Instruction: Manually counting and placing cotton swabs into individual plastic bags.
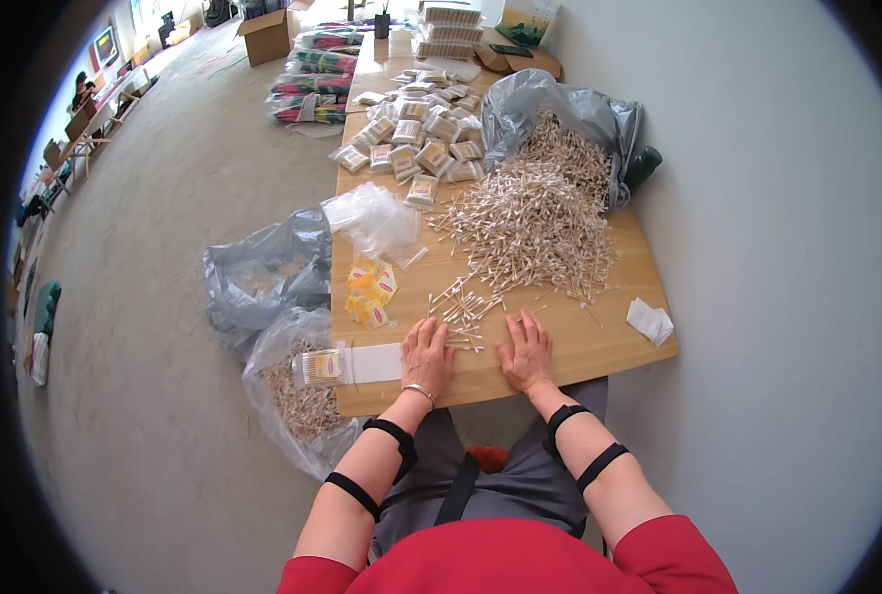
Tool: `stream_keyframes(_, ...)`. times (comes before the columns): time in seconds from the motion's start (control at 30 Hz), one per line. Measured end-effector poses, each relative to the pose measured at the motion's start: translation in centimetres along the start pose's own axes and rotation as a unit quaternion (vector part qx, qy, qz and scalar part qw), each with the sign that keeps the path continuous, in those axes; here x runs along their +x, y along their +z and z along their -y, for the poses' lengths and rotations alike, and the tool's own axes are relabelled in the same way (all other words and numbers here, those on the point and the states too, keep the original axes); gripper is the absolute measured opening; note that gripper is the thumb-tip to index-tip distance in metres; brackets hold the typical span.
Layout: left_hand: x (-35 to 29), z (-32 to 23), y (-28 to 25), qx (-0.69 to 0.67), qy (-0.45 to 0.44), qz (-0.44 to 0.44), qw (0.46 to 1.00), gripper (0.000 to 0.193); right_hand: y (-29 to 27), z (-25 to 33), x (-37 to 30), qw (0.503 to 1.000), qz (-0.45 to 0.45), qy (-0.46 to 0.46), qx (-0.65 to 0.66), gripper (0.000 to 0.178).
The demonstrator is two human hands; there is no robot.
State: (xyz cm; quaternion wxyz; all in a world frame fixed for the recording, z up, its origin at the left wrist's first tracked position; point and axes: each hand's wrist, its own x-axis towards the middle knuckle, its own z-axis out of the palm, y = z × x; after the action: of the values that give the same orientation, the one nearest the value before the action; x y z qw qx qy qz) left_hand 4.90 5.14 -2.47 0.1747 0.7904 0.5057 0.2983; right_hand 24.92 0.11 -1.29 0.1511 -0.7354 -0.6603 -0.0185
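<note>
Both my hands rest on the wooden table (570,366) near its front edge, a short gap between them. My left hand (425,354) lies flat, fingers stretched forward, beside a few loose cotton swabs (469,309) and over the right end of a white strip (376,363). At that strip's left end sits a clear bag packed with swabs and a yellow card (322,367). My right hand (526,352) lies with fingers extended, just right of the loose swabs, holding nothing. Beyond them spreads a large heap of cotton swabs (535,223), spilling from a grey plastic bag (520,94).
Yellow cards (370,292) and empty clear bags (377,220) lie at the table's left side. Many filled swab packets (406,132) are piled farther back. Off the left edge hang a grey bag (273,272) and a clear bag of swabs (307,406). A white tissue (650,321) lies right.
</note>
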Motion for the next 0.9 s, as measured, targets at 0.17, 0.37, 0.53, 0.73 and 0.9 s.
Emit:
stream_keyframes(0.17, 0.2, -0.9, 0.0, 0.017, -0.018, -0.016, 1.000, 0.042, 0.0, -0.2, -0.1, 1.000, -0.006, 0.005, 0.013, 0.062)
stream_keyframes(0.37, 0.0, -0.1, -0.5, 0.008, 0.020, 0.001, 1.000, 0.032, 0.1, 0.1, 0.0, 0.999, -0.013, -0.004, 0.030, 0.062)
stream_keyframes(0.53, 0.2, 0.3, 0.0, -0.061, 0.015, -0.044, 0.997, 0.018, 0.1, 0.0, 0.1, 1.000, -0.012, -0.001, 0.025, 0.062)
stream_keyframes(0.73, 0.1, 0.4, 0.0, -0.081, 0.014, -0.062, 0.995, 0.014, 0.0, 0.2, 0.2, 0.999, -0.013, 0.003, 0.035, 0.060)
stream_keyframes(0.9, 0.3, 0.5, 0.3, -0.077, 0.015, -0.064, 0.995, 0.014, 0.6, 0.1, 0.5, 0.998, -0.031, 0.007, 0.047, 0.054)
